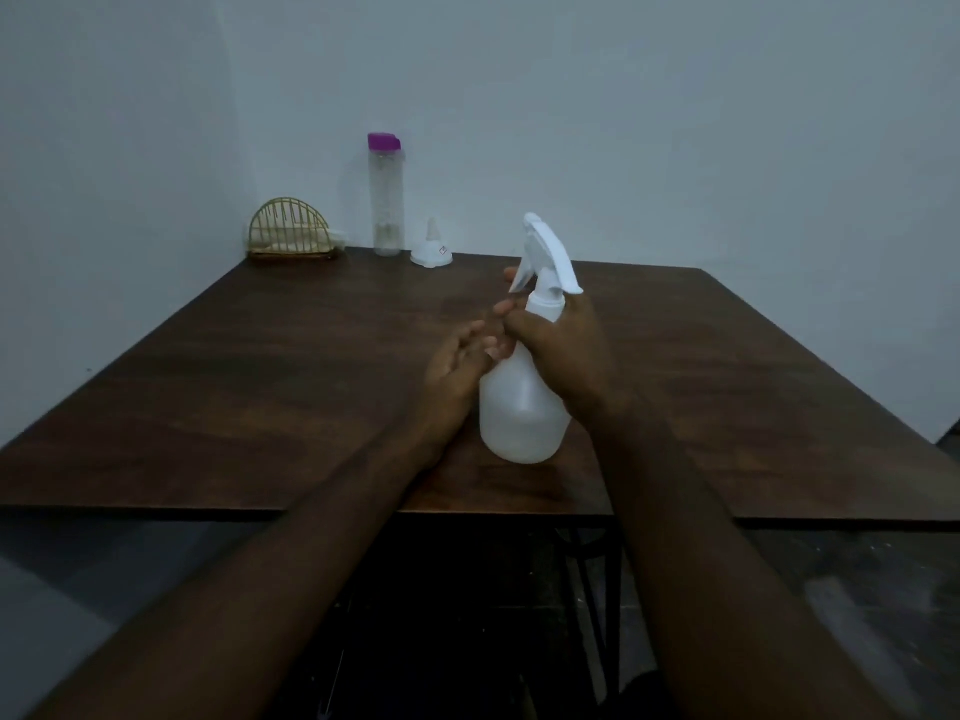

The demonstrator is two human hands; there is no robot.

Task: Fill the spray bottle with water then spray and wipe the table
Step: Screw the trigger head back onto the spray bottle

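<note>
A white translucent spray bottle with a white trigger head stands near the middle of the dark wooden table. My right hand grips its neck just under the trigger head, fingers curled round it. My left hand lies beside the bottle's left shoulder with fingers loosely spread, touching or nearly touching it. A tall clear water bottle with a purple cap stands at the table's far edge. A small white funnel sits upside down next to it.
A gold wire napkin holder with pale napkins stands at the far left corner against the white wall. The table's front edge runs just below my forearms. Dark table legs and floor show beneath.
</note>
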